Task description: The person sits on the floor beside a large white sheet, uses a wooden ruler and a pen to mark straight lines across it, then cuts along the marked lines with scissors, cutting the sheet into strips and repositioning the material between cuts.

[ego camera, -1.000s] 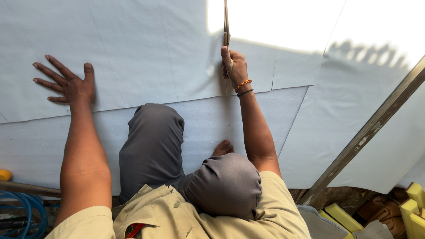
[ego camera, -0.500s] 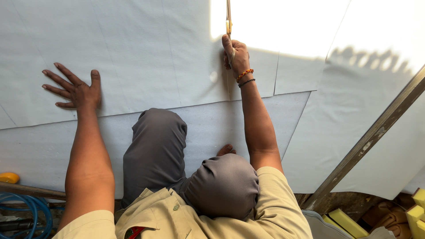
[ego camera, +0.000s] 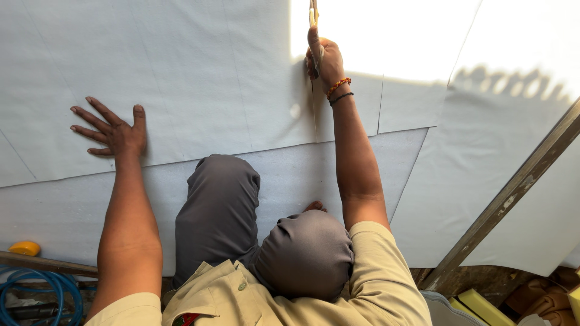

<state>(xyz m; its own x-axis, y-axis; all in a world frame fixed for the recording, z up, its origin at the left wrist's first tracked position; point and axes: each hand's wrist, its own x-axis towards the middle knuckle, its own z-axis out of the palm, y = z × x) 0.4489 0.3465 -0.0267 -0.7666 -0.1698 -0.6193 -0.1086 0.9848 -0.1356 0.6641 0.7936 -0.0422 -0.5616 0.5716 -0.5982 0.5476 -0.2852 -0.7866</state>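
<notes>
Left hand: my left hand (ego camera: 115, 133) lies flat and unclenched, fingers spread, pressing on the large pale grey sheet (ego camera: 199, 78) near its lower edge; it grips nothing.

Right hand: my right hand (ego camera: 323, 57) reaches far forward, clenched around a slim cutting tool (ego camera: 314, 15) whose yellowish shaft runs up out of the top of the frame (whether it is a knife or shears I cannot tell).

Sheet: the pale grey sheet spreads across the floor in front of me, overlapping a second, lighter layer (ego camera: 60, 211) beneath it; a straight line in the material runs from the tool back toward my knee.

Light: a bright patch of sun (ego camera: 393, 36) falls on the sheet just right of the tool, washing out the surface there.

Wrist: an orange beaded bracelet (ego camera: 338, 86) and a dark band sit on my right wrist.

Legs: I am crouched on the sheet, one knee (ego camera: 226, 175) in grey trousers raised between my arms, a bare foot just showing behind it.

Edges: a weathered wooden batten (ego camera: 513, 193) crosses diagonally at right; a coil of blue hose (ego camera: 36, 290) and a small yellow object (ego camera: 25, 247) lie at lower left; yellow foam blocks (ego camera: 477, 305) sit at lower right.
</notes>
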